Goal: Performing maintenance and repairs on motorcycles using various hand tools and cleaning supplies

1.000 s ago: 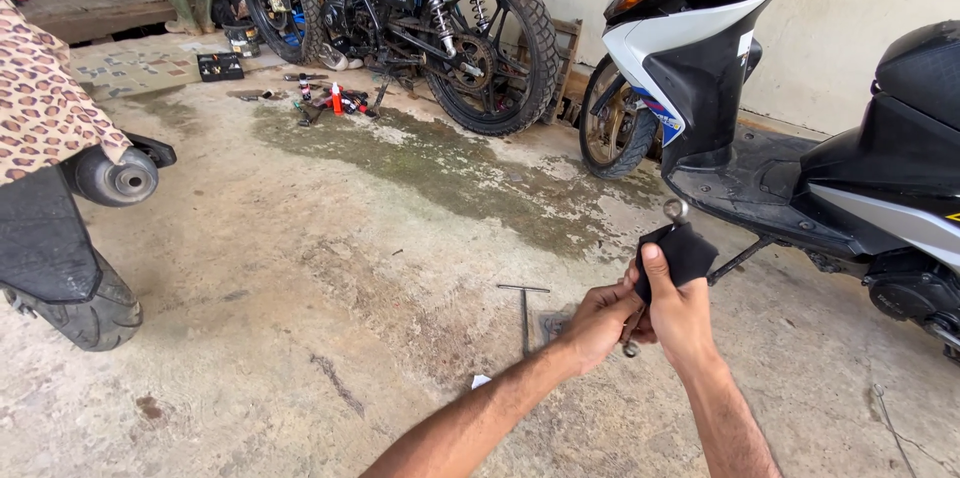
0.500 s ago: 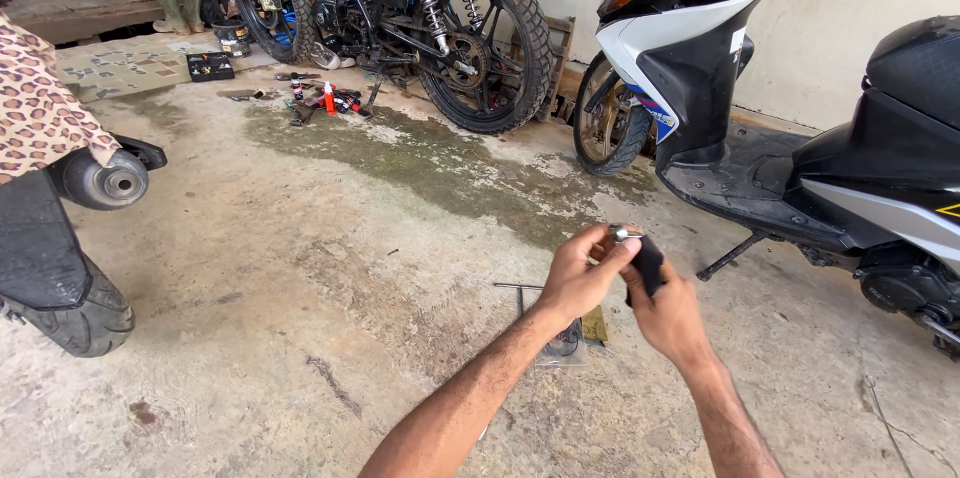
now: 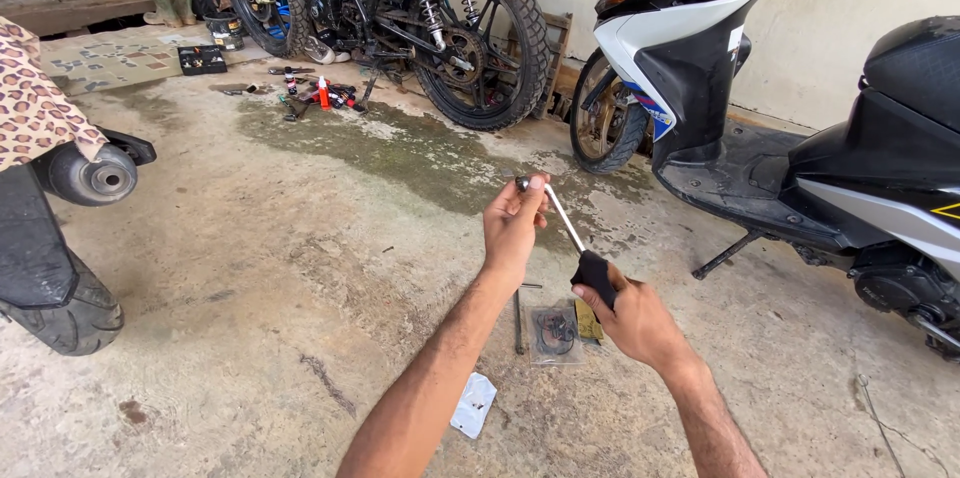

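R hand point(image 3: 640, 323) clamps screwdriver point(image 3: 583, 258) handle, L hand point(image 3: 512, 228) pinches its tip; looks like fitting a bit, needs steady alignment.

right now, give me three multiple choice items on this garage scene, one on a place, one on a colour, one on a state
1. Where does the small clear packet lie?
A. on the scooter seat
B. on the concrete floor below the hands
C. on the wooden bench

2. What colour is the screwdriver's handle?
A. black
B. yellow
C. red

3. How is the screwdriver held?
A. lying untouched
B. by one hand only
C. by both hands

Answers:
1 B: the packet rests on the floor.
2 A: the right hand grips a black handle on the screwdriver.
3 C: the left hand pinches the shaft's tip.
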